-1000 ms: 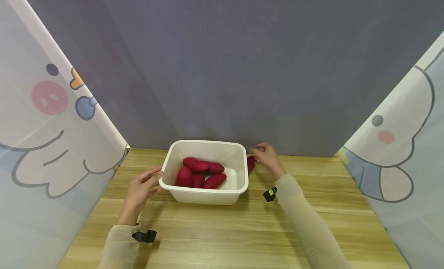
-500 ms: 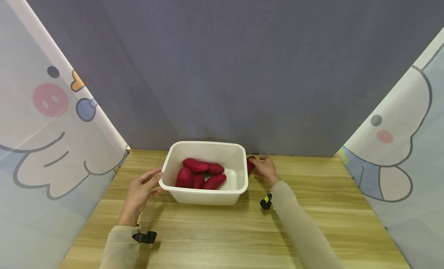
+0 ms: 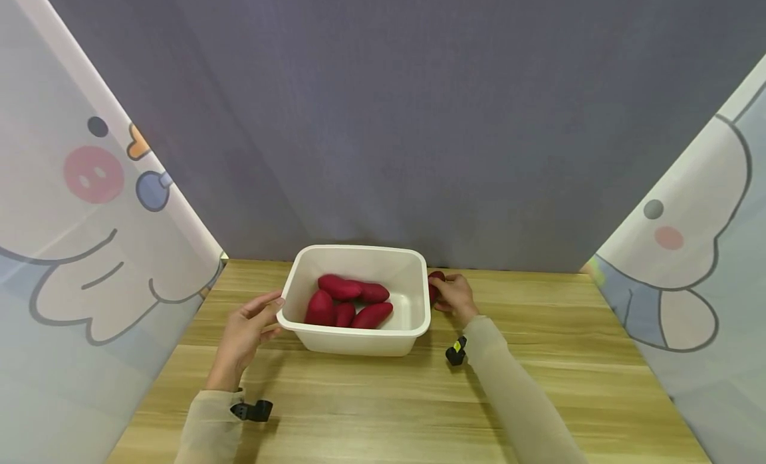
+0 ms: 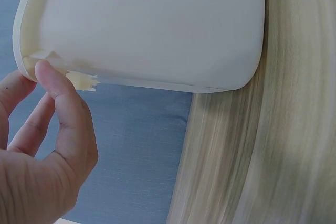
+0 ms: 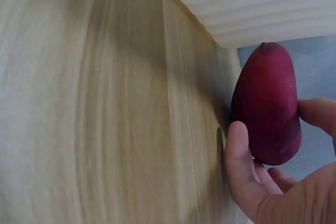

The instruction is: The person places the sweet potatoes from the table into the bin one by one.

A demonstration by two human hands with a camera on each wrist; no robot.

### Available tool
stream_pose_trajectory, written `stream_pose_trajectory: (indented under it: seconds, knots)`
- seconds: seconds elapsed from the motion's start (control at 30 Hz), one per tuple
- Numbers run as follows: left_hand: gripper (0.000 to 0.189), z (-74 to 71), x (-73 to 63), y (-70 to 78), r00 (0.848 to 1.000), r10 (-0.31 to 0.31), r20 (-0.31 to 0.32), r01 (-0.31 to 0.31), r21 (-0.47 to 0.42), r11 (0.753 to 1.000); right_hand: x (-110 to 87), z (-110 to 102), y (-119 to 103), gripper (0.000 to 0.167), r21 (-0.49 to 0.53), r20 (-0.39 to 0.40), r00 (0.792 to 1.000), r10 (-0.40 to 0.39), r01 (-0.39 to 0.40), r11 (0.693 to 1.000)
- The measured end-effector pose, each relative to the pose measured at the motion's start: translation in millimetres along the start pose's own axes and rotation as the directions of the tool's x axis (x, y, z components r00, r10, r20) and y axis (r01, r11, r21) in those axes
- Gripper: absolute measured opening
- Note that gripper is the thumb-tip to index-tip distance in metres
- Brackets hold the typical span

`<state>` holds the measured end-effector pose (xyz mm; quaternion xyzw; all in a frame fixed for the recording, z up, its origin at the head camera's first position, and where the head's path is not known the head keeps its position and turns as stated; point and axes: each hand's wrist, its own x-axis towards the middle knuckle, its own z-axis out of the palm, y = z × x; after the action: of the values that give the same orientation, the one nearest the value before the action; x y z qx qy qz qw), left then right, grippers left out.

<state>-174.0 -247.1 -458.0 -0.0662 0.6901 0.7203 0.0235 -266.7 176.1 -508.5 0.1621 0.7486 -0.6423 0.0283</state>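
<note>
Sweet potato: a dark red sweet potato [image 5: 266, 109] lies on the table [image 3: 383, 397] just outside the right wall of the white tub [image 3: 359, 338], touching or nearly touching it (the gap cannot be judged).
Long axis: in the right wrist view its tapered tip points away from the palm, toward the tub's corner; its blunt end sits in the hand.
Right hand: the right hand [image 3: 455, 295] grips this sweet potato, thumb on one side, fingers curled round the other.
Left hand: the left hand [image 3: 247, 331] has its thumb [image 4: 63, 98] on the tub's left rim, fingers relaxed and holding nothing.
Nearer hand: the right; the tub stands between the left hand and the sweet potato.
Tub contents: four red sweet potatoes [image 3: 350, 301] lie in a heap.
Writing: none legible; side curtains [image 3: 90, 205] carry cartoon faces only.
</note>
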Motion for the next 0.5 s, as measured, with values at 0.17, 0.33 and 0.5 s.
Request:
stream_pose_trajectory:
  seconds: [0.17, 0.33, 0.5]
  knots:
    - [0.051, 0.0, -0.3, 0.2, 1.000, 0.005, 0.007, -0.005, 0.007, 1.000, -2.9, -5.6, 1.4, 0.061, 0.062, 0.020, 1.000, 0.019, -0.020, 0.998]
    - [0.052, 0.0, -0.9, 0.4, 1.000, 0.001, 0.010, -0.001, -0.008, 1.000, -7.0, -15.4, 1.3, 0.063, 0.096, 0.019, 1.000, 0.016, -0.017, 0.995]
    - [0.051, 0.3, -0.2, 0.8, 1.000, 0.002, 0.009, -0.002, -0.011, 1.000, -13.2, -27.2, -10.2, 0.060, 0.098, 0.032, 0.999, -0.041, 0.038, 0.994]
